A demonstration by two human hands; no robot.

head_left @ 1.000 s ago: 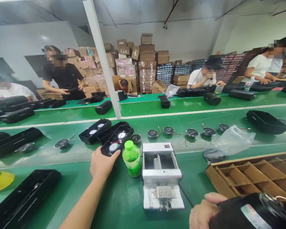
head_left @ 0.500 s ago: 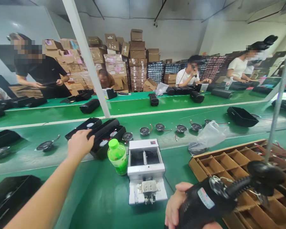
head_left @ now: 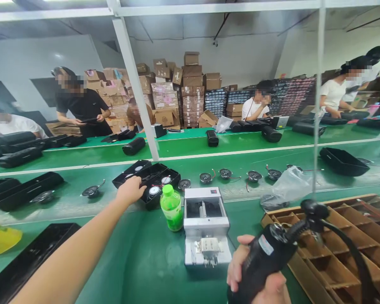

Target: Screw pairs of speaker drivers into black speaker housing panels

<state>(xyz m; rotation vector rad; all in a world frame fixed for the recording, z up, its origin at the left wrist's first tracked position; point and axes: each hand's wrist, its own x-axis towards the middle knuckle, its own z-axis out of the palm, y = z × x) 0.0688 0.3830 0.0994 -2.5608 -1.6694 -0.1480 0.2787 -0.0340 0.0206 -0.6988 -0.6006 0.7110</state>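
My left hand [head_left: 130, 191] reaches out over the green bench and rests its fingers on a black speaker housing [head_left: 160, 185] with two round drivers in it; its fingers curl over the housing's near edge. Two more black housings [head_left: 131, 171] lie beside it. My right hand [head_left: 256, 276] is wrapped round a black electric screwdriver [head_left: 266, 253] that hangs from a cable, low at the front. A green drink bottle [head_left: 171, 207] and a white jig box [head_left: 206, 223] stand between my hands.
Several loose speaker drivers [head_left: 224, 173] lie in a row on the belt, with a clear plastic bag [head_left: 286, 185] beside them. A brown cardboard divider tray [head_left: 345, 236] is at the right, black housings [head_left: 25, 190] at the left. Other people work across the belt.
My left hand has shifted along the black housings, from gripping one to resting on it. My right hand has brought the screwdriver up into view. The camera swung left, then back.
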